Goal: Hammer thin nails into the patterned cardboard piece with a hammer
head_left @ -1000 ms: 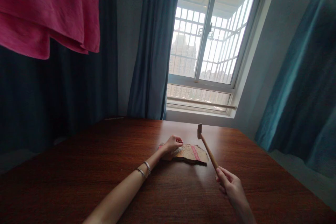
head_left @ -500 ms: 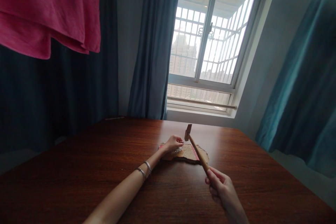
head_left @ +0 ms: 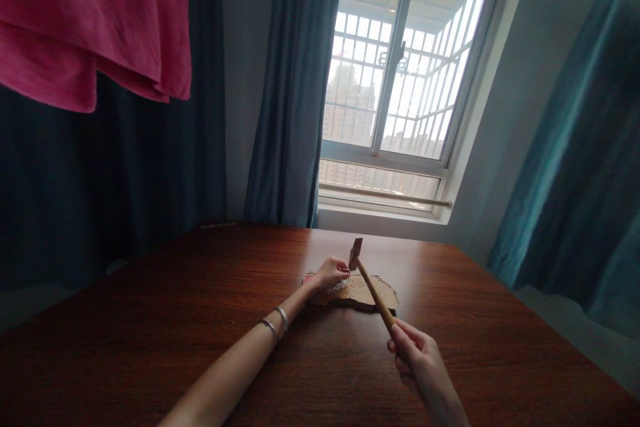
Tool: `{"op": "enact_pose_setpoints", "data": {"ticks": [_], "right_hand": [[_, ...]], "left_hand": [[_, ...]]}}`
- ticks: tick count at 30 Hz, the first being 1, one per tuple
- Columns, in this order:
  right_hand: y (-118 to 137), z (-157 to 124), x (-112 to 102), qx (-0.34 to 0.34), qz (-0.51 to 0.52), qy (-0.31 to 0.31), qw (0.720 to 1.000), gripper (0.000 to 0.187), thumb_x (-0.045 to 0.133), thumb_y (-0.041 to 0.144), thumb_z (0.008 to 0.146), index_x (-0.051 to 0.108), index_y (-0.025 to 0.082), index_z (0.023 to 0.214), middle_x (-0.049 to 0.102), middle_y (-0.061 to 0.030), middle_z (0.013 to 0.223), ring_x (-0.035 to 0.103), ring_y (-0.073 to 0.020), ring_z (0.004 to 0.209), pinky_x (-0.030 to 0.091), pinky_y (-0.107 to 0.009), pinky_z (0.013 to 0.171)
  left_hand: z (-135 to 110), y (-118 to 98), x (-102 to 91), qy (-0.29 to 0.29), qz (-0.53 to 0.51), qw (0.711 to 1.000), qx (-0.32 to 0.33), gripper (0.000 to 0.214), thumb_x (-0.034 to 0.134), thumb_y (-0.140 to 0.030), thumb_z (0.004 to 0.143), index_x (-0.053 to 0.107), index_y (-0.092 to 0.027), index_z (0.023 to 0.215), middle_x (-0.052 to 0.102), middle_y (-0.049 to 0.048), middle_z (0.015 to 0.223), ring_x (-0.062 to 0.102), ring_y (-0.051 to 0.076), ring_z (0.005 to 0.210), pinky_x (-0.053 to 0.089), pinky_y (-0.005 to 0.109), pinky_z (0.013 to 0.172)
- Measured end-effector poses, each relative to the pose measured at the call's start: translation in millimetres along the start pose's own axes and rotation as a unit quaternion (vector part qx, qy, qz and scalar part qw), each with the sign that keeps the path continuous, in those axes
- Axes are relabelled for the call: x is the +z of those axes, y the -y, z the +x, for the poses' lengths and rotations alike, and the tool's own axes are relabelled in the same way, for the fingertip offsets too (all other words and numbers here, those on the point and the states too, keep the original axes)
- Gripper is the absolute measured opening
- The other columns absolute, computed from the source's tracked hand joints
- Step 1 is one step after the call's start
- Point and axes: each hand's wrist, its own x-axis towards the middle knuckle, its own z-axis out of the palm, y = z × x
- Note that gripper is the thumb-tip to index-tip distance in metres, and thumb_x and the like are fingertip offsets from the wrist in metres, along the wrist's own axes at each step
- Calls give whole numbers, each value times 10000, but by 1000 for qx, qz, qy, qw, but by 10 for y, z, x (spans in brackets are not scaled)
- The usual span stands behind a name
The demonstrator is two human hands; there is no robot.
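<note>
There are one left hand (head_left: 330, 273), one right hand (head_left: 425, 355), two bracelets (head_left: 284, 320), one hammer (head_left: 375, 294), one tabletop (head_left: 200, 287), one far window (head_left: 387, 87) and one pink cloth (head_left: 110, 13) at left.

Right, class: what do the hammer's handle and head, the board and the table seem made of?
Handle: probably wood, smooth, evenly tan. Head: unclear; flat brownish faces, perhaps wood or metal. Board: likely corrugated cardboard, matt tan, with a ridged edge. Table: wood or wood-look laminate, glossy, with red-brown grain and reflected light.
</note>
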Motion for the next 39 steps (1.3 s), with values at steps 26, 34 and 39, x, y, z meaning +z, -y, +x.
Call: {"op": "enact_pose_setpoints", "data": {"ticks": [26, 34, 39], "right_hand": [[-2, -4, 14, -2, 7, 17, 1000, 457, 676, 521, 604, 601, 142, 849, 490, 39, 567, 290, 1, 334, 183, -128, 288], [-15, 9, 27, 3, 12, 8, 1000, 469, 681, 526, 589, 600, 141, 844, 499, 34, 569, 294, -1, 332, 172, -127, 283], [-19, 24, -4, 7, 12, 5, 1000, 446, 699, 506, 574, 605, 140, 809, 505, 35, 568, 295, -2, 328, 167, -135, 284]], "left_hand": [[3, -34, -3, 7, -3, 1000, -4, 252, 568, -283, 635, 694, -81, 717, 612, 18, 601, 494, 116, 573, 319, 195, 522], [-1, -43, -3, 5, -3, 1000, -17, 266, 571, -289, 624, 695, -77, 730, 607, 12, 601, 485, 109, 563, 315, 194, 519], [-19, -69, -26, 11, -9, 1000, -4, 258, 557, -276, 638, 693, -76, 729, 595, 7, 583, 482, 107, 560, 307, 192, 512]]}}
